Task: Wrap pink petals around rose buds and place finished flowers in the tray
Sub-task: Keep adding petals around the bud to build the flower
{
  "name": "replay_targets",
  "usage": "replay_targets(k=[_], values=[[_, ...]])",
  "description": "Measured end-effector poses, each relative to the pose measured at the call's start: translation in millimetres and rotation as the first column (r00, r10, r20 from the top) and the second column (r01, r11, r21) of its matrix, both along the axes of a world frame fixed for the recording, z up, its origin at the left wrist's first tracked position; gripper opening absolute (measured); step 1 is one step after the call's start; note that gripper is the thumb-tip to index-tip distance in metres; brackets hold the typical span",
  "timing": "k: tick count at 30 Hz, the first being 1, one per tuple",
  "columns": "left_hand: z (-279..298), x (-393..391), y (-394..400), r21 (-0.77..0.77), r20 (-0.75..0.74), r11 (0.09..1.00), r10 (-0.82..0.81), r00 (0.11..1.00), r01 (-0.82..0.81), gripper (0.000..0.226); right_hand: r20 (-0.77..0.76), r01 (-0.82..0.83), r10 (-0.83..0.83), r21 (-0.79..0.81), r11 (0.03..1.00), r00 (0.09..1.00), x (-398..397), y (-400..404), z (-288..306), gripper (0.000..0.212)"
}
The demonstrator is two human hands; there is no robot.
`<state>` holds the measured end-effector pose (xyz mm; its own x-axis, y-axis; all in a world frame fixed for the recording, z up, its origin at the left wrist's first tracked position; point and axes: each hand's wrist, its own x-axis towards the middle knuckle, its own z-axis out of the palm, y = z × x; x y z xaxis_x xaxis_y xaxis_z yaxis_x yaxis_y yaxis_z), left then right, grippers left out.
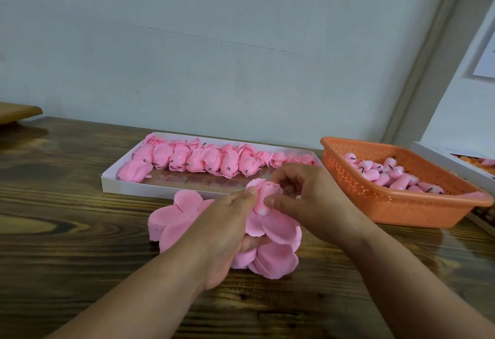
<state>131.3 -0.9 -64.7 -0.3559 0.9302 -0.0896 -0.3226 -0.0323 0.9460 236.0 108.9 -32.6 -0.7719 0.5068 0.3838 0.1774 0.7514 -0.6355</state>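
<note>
Both hands are up over the desk (80,231) now, mid-wrap. The right hand (308,199) pinches the bud (267,191) between thumb and fingers, holding it just in front of the tray (112,180), while the left hand (227,231) curls round a petal sheet (278,229) under the bud, thumb pressing at the bud's side. So this looks like the wrapping step, petals not yet folded up. The bud is tight, pale pink, with a whitish base showing below the fingers; the sheet hangs in soft round lobes. A stack of petals (171,218) sits on the desk beside the left hand. Next, I'd say, the lobes need folding up snug round the bud. The tray holds a row of flowers (203,160); the orange basket (401,205) at right holds more buds.
</note>
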Motion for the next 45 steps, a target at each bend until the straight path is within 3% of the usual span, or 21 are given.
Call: replay_targets(k=[3,6,8,11,16,23,31,34,40,42,45], values=[[0.1,0.5,-1.3,-0.012,-0.041,1.0,-0.02,0.999,0.019,0.039,0.075,-0.061,0.062,-0.013,0.998,0.995,1.3,2.4,3.8,0.031],[1.1,-1.6,-1.6,-0.028,0.001,0.999,-0.04,0.999,0.04,0.049,0.15,-0.095,0.094,-0.002,0.995,0.984,3.7,5.3,6.0,0.013],[2.9,-4.0,-0.9,-0.033,0.09,0.998,-0.042,0.995,0.045,0.05,0.11,-0.071,0.072,-0.008,0.997,0.991,6.3,5.6,4.4,0.013],[5.2,-6.6,-1.0,-0.06,0.181,0.997,-0.039,0.983,0.051,0.031,0.033,-0.073,0.075,-0.066,0.995,0.997,10.0,2.4,1.9,0.006],[2.2,-10.3,-0.3,-0.144,0.208,0.987,-0.038,0.977,0.069,0.018,0.011,-0.12,0.121,-0.105,0.987,0.993,14.1,1.7,-0.7,0.009],[-2.1,-9.2,3.1,-0.116,0.215,0.992,-0.029,0.976,0.055,0.022,0.009,-0.05,0.052,-0.14,0.989,0.999,12.7,-0.6,2.3,0.01],[-4.4,-6.9,4.8,-0.107,0.233,0.993,-0.02,0.972,0.046,0.027,0.019,-0.037,0.039,-0.073,0.997,0.999,5.4,-7.1,-3.0,0.012],[-3.4,-5.6,4.4,-0.119,0.24,0.992,-0.021,0.97,0.051,0.015,0.021,0.029,-0.03,0.029,0.999,0.999,3.8,-8.2,-3.9,0.014],[0.6,-12.9,1.0,-0.038,0.29,0.992,-0.102,0.952,0.118,0.072,-0.043,0.121,-0.119,0.067,0.99,0.992,3.4,-4.4,-0.5,0.013],[1.1,-10.2,-0.8,0.03,0.258,0.988,-0.153,0.954,0.15,0.063,-0.083,0.151,-0.147,0.052,0.987,0.986,3.7,-2.4,-0.5,0.011],[-1.9,-3.5,1.1,0.029,0.156,0.997,-0.078,0.985,0.074,0.029,-0.098,0.186,-0.181,0.051,0.981,0.979,2.7,-2.9,-2.0,0.011]])
